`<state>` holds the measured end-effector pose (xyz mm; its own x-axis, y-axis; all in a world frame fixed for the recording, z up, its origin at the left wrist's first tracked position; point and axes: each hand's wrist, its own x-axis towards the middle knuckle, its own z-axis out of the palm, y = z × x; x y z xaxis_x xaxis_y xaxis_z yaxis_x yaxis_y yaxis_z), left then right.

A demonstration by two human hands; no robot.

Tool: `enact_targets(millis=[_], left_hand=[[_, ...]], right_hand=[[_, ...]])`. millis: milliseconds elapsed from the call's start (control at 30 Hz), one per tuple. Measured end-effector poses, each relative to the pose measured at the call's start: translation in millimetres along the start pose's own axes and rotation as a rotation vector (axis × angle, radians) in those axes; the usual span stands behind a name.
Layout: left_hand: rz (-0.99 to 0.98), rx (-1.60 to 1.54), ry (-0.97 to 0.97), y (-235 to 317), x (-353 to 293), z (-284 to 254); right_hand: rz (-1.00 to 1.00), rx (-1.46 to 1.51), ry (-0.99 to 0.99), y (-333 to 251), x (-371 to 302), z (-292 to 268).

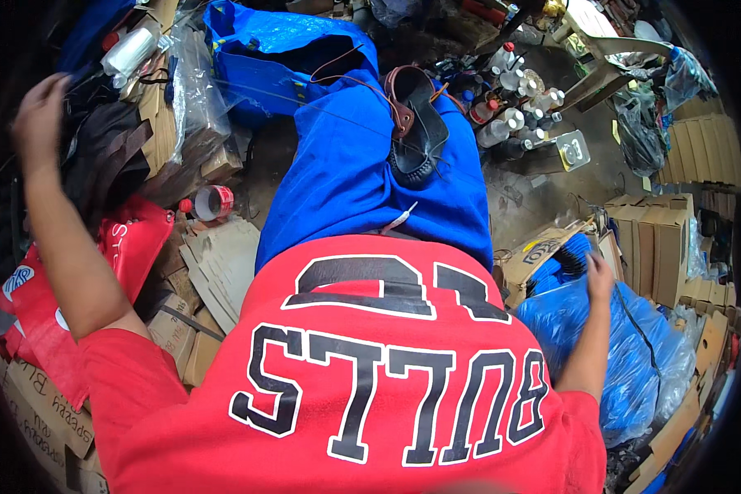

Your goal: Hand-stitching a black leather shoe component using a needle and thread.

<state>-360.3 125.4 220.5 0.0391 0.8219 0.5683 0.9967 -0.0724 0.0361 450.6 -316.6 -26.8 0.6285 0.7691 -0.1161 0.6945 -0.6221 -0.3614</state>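
Note:
Between my knees stands a black-soled shoe (pixel 418 148) with a brown leather collar (pixel 401 103). A thin thread (pixel 305 105) stretches from it toward the upper left, across the blue bag. Out at the far left my left hand (pixel 41 119) is raised with fingers pinched, in line with that thread; the last stretch is too fine to follow. My right hand (pixel 599 278) is held out to the right with fingers closed, above a blue plastic bundle. What it holds, if anything, is too small to make out. Both hands are well apart from the shoe.
An open blue bag (pixel 259 62) lies beyond my knees. Several plastic bottles (pixel 514 103) stand at the far right. Cardboard (pixel 650 239) and a blue plastic-wrapped bundle (pixel 634 362) crowd the right side. On the left are a red bag (pixel 136 243) and a bottle (pixel 212 202) on its side.

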Motion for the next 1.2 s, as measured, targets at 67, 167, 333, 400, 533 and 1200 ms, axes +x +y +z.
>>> enact_targets(millis=[67,167,333,400,533,1200], left_hand=[[-0.156,0.118,0.035,-43,15,-13],[-0.109,0.03,-0.056,33,-12,21],[0.605,-0.828,-0.5,262,-132,91],[0.757,-1.068,-0.716,312,-163,103],[0.849,-1.093,-0.85,358,-176,136],[0.837,-1.151,-1.425,361,-163,163]], right_hand=[[0.299,-0.232,0.001,45,-22,-29],[0.267,-0.451,-0.251,52,-24,-20],[-0.399,0.233,-0.351,-189,8,53],[-0.38,0.688,-0.454,-273,6,57],[-0.427,0.741,-0.451,-320,27,84],[-0.675,0.621,-0.251,-331,-2,100]])
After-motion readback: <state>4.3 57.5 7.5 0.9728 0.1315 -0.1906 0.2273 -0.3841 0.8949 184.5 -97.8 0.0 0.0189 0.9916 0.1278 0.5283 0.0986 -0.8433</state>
